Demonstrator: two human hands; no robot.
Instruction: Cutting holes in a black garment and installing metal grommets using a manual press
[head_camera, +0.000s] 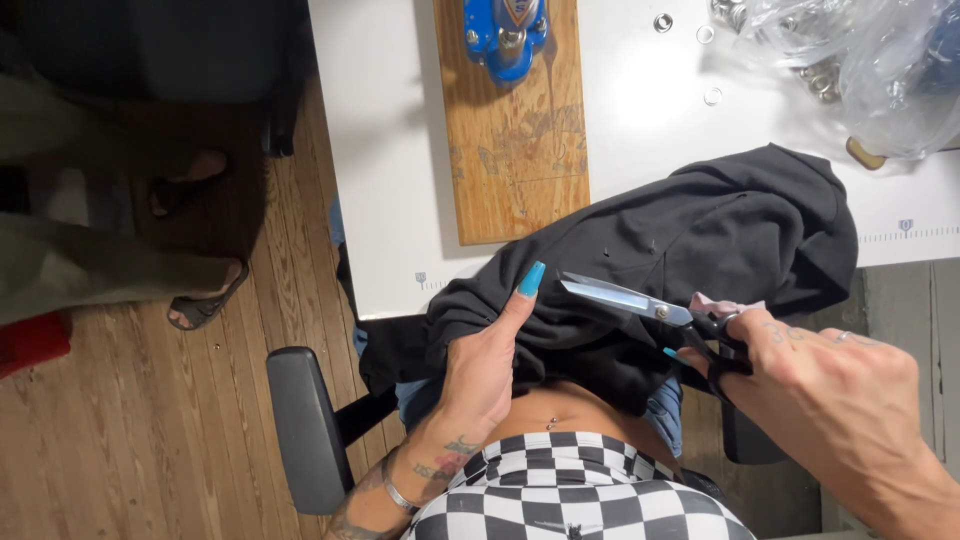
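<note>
Garment on table, board behind, scissors atop

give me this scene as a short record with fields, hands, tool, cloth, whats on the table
left hand: grips a fold of the black garment, thumb raised
right hand: holds the scissors, fingers through the black handles
scissors: blades slightly parted, tips pointing at the left thumb, over the garment
garment: draped off the white table edge into the lap
table: wooden board with a blue tool, clear plastic bag, loose metal eyelets
floor: wood planks, another person's sandalled foot
</note>
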